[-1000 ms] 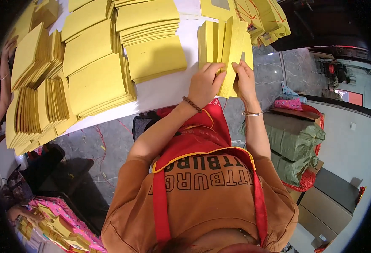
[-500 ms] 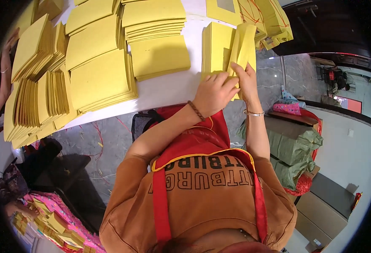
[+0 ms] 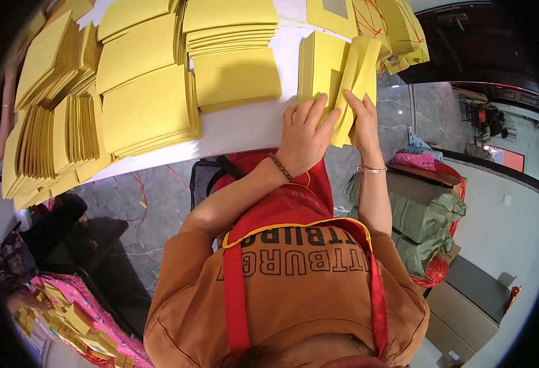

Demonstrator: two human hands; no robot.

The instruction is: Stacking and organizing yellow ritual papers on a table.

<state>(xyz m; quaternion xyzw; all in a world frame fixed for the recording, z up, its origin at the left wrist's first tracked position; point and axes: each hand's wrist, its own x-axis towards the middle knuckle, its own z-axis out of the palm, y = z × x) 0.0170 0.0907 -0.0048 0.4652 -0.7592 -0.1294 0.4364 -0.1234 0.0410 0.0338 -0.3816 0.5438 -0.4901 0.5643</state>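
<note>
At the right end of the table lies a flat yellow paper piece (image 3: 320, 67), perhaps a bag or envelope. Beside it, slanting up from the table edge, is a folded yellow paper piece (image 3: 356, 76). My right hand (image 3: 363, 122) grips this piece near its lower end, thumb on the upper face and fingers hidden behind. My left hand (image 3: 306, 132), with a beaded bracelet at the wrist, is spread at the near end of the flat paper. Its fingertips rest on the paper, and its thumb lies against the folded piece.
Several stacks of yellow paper (image 3: 147, 110) cover the table's left and middle. Yellow bags with red cords (image 3: 398, 30) stand at the far right. Green wrapped bundles (image 3: 429, 202) and cardboard boxes (image 3: 466, 319) are on the floor to the right. Another person's arm (image 3: 3, 110) shows at far left.
My left fingers have come off the folded piece and spread left onto the flat paper. The folded piece in my right hand has opened slightly along its length.
</note>
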